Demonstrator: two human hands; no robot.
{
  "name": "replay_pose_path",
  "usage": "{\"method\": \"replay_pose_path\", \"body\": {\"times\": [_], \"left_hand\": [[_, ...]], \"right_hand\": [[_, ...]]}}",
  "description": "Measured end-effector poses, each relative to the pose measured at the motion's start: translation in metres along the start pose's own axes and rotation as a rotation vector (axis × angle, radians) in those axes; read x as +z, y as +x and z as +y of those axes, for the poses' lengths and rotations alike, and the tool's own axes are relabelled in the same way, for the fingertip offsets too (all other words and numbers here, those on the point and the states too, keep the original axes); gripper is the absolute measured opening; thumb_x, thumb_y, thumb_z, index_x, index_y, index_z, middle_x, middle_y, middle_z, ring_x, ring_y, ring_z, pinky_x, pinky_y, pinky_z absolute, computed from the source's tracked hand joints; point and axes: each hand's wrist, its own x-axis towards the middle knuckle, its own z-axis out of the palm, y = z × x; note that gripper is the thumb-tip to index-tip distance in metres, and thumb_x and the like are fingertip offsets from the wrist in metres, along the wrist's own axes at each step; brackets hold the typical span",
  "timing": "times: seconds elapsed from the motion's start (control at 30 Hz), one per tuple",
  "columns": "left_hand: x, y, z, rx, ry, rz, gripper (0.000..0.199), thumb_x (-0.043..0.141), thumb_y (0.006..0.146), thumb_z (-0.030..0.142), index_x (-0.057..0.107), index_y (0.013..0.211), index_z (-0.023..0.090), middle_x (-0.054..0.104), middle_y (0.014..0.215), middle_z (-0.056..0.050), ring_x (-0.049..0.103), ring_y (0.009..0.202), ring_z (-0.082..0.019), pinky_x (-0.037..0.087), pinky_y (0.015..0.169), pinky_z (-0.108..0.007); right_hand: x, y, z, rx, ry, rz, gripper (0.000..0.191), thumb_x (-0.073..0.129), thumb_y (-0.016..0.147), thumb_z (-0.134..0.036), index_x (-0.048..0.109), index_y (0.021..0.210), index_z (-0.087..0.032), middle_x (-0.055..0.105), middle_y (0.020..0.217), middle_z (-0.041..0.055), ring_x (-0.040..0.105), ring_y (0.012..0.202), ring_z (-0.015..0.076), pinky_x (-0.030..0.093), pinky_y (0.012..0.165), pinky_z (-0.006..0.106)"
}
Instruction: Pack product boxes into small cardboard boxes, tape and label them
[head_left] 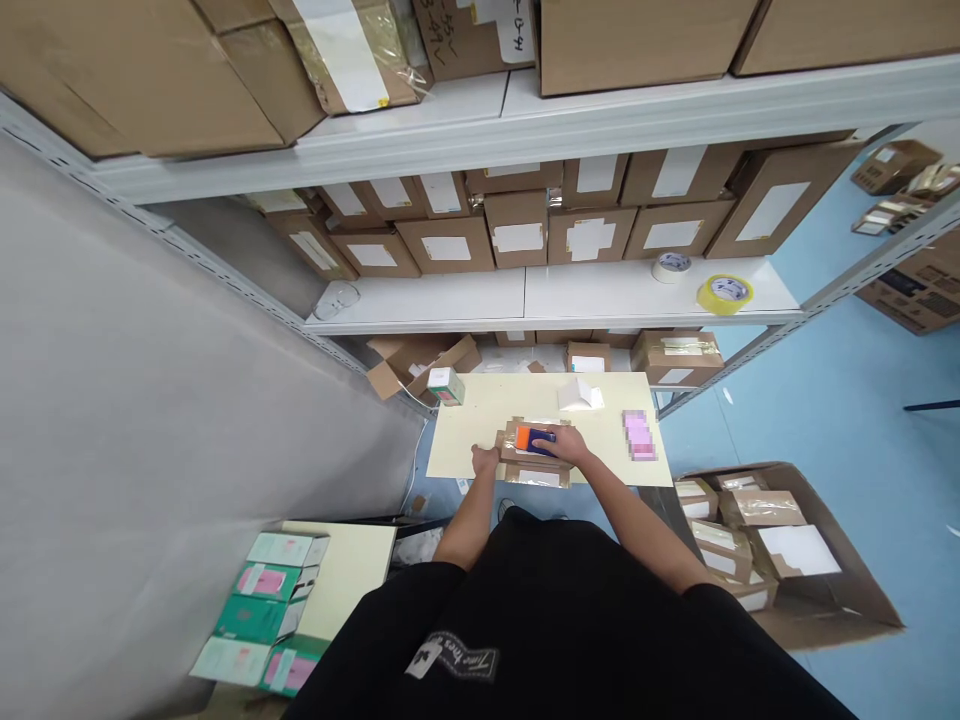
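An open cardboard box (511,455) with clear tape along its sides lies on the cream tabletop in front of me. My left hand (484,459) is at its left end, fingers closed against the cardboard edge. Over the box, my right hand (568,443) grips a small orange and dark-blue flat item (530,439) from the right; its exact kind is unclear. A white label sheet (540,478) shows on the box's near side. Folded white paper (579,395) lies behind the box, and a blurred pink stack (639,436) is to the right.
A small green and white box (446,386) stands at the table's back left. Shelves (450,297) of labelled cartons rise behind, with tape rolls (724,293) on the middle one. A large carton (862,590) of packed boxes is at right; green boxes (255,618) sit at lower left.
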Motion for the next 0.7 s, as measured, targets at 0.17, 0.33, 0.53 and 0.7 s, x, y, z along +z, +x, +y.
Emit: {"method": "replay_pose_path", "body": {"times": [0.17,0.33,0.53,0.7], "left_hand": [[-0.003,-0.007,0.007,0.115,0.041,0.01,0.029,0.055,0.095,0.033,0.078,0.103,0.019,0.08,0.11,-0.01,0.072,0.111,-0.026,0.054,0.098,-0.035],[0.004,-0.008,0.014,0.23,0.045,-0.043,0.03,0.058,0.094,0.024,0.077,0.117,0.021,0.077,0.123,-0.006,0.069,0.119,-0.022,0.051,0.105,-0.033],[-0.002,0.01,0.013,0.278,0.084,-0.079,0.041,0.061,0.087,0.015,0.072,0.127,0.02,0.069,0.139,-0.008,0.068,0.121,-0.022,0.051,0.108,-0.036],[-0.016,0.028,0.011,0.337,0.161,-0.202,0.019,0.058,0.088,0.018,0.078,0.09,0.021,0.078,0.118,-0.005,0.068,0.118,-0.022,0.05,0.108,-0.036]], "right_hand": [[-0.002,0.005,-0.002,0.022,-0.002,-0.009,0.062,0.056,0.091,-0.074,0.074,0.123,-0.024,0.078,0.117,0.0083,0.071,0.109,0.0281,0.049,0.084,0.03],[-0.005,0.011,-0.003,0.033,-0.009,-0.03,0.064,0.055,0.091,-0.075,0.075,0.121,-0.022,0.078,0.116,0.0114,0.07,0.11,0.0286,0.048,0.085,0.029],[-0.005,0.012,-0.002,0.024,0.007,-0.054,0.065,0.052,0.093,-0.076,0.073,0.127,-0.025,0.078,0.118,0.01,0.07,0.11,0.0284,0.048,0.084,0.03],[-0.005,0.01,-0.003,0.036,0.014,-0.057,0.063,0.055,0.092,-0.075,0.073,0.127,-0.026,0.077,0.122,0.0101,0.069,0.113,0.0287,0.048,0.085,0.029]]}}
